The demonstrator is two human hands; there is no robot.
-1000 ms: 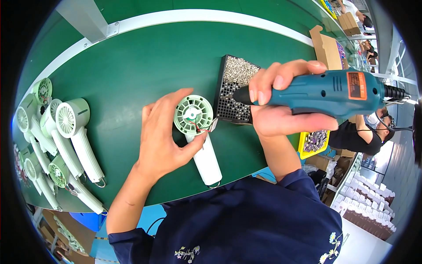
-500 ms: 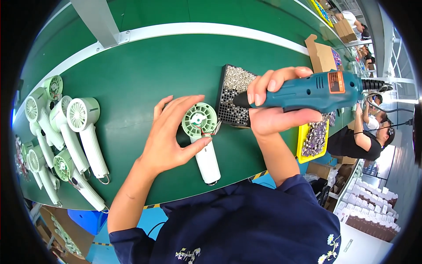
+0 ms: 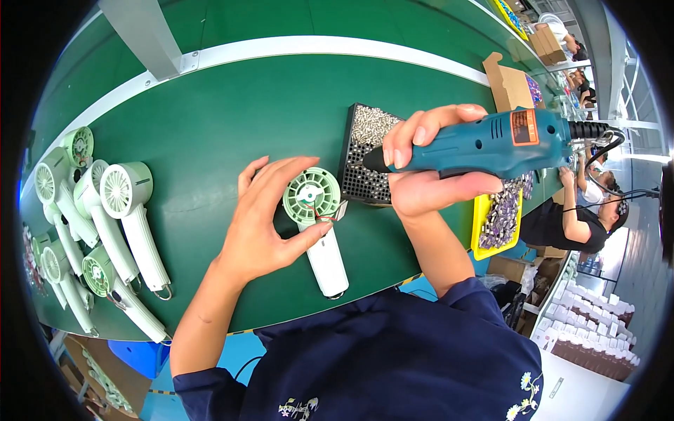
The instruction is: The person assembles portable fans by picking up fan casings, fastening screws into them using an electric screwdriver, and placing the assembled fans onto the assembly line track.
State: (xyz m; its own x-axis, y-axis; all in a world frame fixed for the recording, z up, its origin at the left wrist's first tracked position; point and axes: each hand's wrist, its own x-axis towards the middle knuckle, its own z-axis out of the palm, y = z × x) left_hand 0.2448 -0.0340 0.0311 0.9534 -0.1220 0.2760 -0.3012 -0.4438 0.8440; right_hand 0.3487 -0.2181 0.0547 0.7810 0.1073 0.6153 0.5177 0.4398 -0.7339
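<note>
My left hand curves around the green head of a handheld fan, fingers along its far side and thumb low by the red wires. The open head shows a white centre and green ribs; its white handle lies toward me on the table. In my right hand is a teal electric screwdriver, held sideways with its black nose pointing left. That nose is over a black screw tray, with small silver screws heaped at its far end and a grid of holes nearer me. The tool's very tip is hard to make out.
Several pale green handheld fans lie piled on the left of the green table. Right of my arm stands a yellow bin of small metallic parts. An open cardboard box is farther back. Co-workers sit along the right.
The view has shifted slightly, so most things appear a little further left. Both hands keep their holds, the left on the fan and the right on the electric screwdriver.
</note>
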